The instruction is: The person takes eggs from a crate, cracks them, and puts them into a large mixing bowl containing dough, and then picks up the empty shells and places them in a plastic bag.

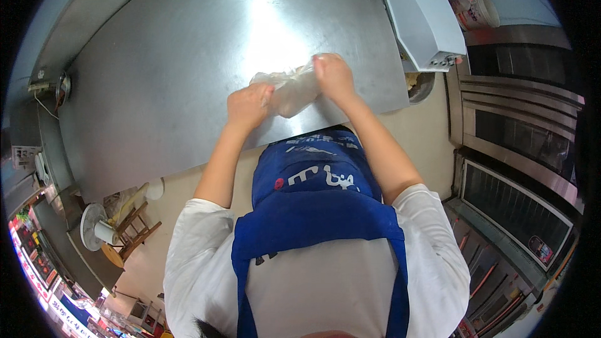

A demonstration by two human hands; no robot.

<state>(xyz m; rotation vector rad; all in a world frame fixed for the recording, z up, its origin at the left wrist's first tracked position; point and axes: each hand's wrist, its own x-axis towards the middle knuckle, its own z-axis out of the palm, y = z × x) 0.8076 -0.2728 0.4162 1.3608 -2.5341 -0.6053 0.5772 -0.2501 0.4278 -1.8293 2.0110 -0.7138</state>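
Note:
Between my two hands is a thin, cloudy see-through plastic bag (294,95), held just over the near edge of a wide steel table (175,81). My left hand (249,107) is closed on the bag's left side, thumb toward the middle. Its right upper corner is pinched in my right hand (333,78), which sits a little farther from me and higher. The bag is crumpled and gathered along its top. Whether anything lies inside it I cannot make out.
A white machine with knobs (419,19) stands at the table's right end, beside a round metal bowl (422,86). Steel ovens (526,131) line the right side. On the left floor are a white fan (94,226) and a wooden stool (136,231). My blue apron (313,213) touches the table's front edge.

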